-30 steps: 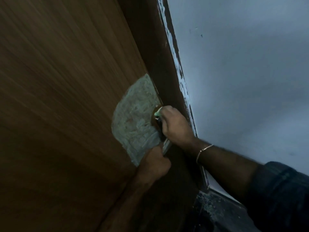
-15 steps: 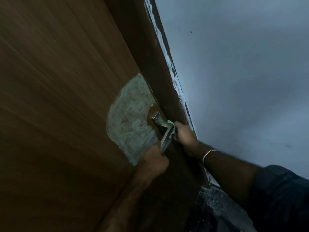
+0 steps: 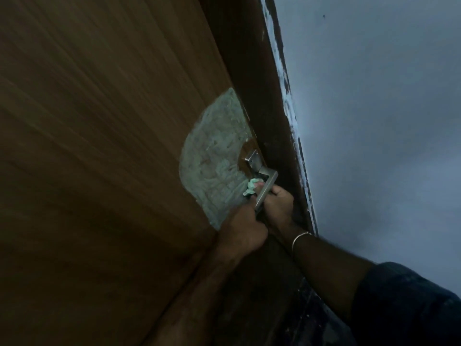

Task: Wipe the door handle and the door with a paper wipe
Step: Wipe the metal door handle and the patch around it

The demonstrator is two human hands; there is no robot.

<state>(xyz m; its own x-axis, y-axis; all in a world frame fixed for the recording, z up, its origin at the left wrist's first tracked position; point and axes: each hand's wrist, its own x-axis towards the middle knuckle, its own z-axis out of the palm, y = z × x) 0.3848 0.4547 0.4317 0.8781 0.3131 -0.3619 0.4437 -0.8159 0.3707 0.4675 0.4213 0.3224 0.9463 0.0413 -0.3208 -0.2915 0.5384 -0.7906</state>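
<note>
Filling the left of the dim scene, a brown wooden door [image 3: 94, 146] carries a pale, scuffed patch [image 3: 214, 166] beside its dark frame [image 3: 252, 71], with a grey-blue wall [image 3: 374, 121] to the right. A person's left hand [image 3: 240, 233] curls round the near end of the metal door handle [image 3: 265, 186], while the right hand [image 3: 279, 206], a thin bracelet [image 3: 300, 237] at its wrist, wraps the lever just beyond. A crumpled pale-green paper wipe [image 3: 251, 188] is pinched in its fingertips against the handle's left side.
</note>
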